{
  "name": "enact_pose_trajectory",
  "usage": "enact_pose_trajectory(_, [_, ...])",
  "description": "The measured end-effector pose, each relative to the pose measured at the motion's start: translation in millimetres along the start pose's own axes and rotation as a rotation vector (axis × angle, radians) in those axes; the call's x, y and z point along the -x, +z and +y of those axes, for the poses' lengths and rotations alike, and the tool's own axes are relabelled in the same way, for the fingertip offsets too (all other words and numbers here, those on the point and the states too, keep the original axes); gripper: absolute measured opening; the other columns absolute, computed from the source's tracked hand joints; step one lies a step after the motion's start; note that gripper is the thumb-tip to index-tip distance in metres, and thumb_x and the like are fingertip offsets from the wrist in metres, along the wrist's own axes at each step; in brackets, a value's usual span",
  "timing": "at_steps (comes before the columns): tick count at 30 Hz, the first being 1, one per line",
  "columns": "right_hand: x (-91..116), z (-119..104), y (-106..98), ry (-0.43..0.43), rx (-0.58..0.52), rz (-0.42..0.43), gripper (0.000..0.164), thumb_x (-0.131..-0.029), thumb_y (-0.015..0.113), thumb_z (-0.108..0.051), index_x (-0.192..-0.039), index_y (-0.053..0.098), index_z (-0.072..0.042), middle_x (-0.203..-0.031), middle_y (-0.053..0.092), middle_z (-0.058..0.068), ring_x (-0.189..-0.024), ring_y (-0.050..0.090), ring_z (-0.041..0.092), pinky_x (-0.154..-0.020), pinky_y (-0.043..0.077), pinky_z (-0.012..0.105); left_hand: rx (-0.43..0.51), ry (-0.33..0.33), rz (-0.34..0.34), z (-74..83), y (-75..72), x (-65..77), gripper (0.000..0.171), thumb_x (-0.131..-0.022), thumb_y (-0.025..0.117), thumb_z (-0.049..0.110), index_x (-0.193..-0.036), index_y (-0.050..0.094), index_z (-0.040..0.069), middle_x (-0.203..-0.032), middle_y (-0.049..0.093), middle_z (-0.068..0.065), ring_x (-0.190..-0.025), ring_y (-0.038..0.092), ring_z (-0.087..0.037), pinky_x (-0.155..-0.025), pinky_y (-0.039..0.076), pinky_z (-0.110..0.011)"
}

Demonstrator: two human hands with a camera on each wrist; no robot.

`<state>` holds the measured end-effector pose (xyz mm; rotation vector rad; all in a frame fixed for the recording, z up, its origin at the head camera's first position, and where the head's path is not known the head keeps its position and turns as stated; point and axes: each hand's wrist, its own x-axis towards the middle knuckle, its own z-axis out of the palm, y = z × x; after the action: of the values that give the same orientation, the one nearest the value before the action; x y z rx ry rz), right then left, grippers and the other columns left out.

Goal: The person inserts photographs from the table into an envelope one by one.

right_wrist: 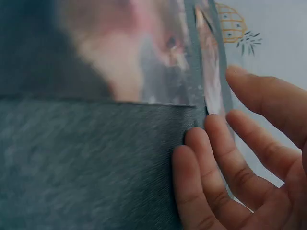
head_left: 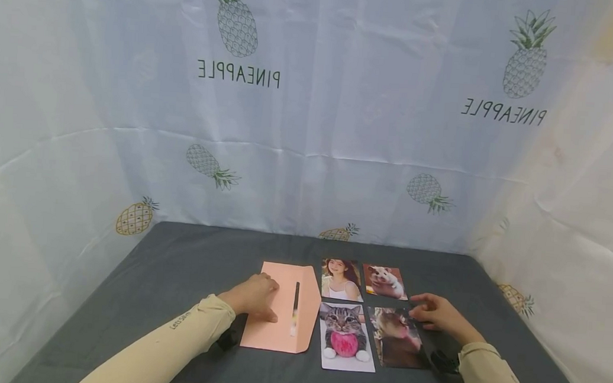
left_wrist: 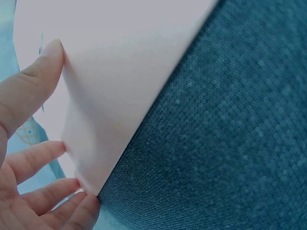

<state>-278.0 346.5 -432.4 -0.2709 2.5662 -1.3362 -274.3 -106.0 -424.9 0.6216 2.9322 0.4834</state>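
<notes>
A peach-coloured envelope lies on the dark cloth, its flap towards the right. My left hand rests on its left part, thumb on the paper and fingertips along the edge in the left wrist view. On the envelope is a slim strip, dark at the far end and pale at the near end. My right hand is just right of a dark-toned photo, its fingers loosely bent and holding nothing. Beside that photo lies a picture of a cat with a pink round thing.
Behind these two photos lie a portrait photo of a person and a hamster photo. The dark cloth covers the table. A pale pineapple-printed curtain hangs at the back and on both sides.
</notes>
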Motion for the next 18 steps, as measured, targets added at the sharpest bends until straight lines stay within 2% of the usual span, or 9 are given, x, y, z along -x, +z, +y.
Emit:
enact_pose_trajectory(8, [4.1,-1.6,1.3,0.005,0.031,-0.045,0.056,-0.086,0.072,-0.014,-0.124,0.046,0.018,-0.088,0.064,0.005,-0.077,0.060,0.014,-0.067,0.055,0.032,0.007,-0.009,0.001,1.4,-0.1,1.6,0.068,-0.067,0.089,0.030,-0.120,0.063,-0.002,-0.126,0.056,-0.021,-0.120,0.051,-0.039,-0.102,0.044,-0.049])
enact_pose_trajectory(18, [2.8,-2.1,9.7,0.026,0.116,-0.001,0.060,-0.075,0.081,-0.009,-0.122,0.051,0.012,-0.094,0.056,0.013,-0.075,0.053,0.019,-0.062,0.048,0.029,-0.002,0.000,0.003,2.4,-2.1,2.4,0.068,-0.068,0.088,0.030,-0.122,0.062,-0.003,-0.127,0.056,-0.021,-0.120,0.051,-0.039,-0.102,0.044,-0.048])
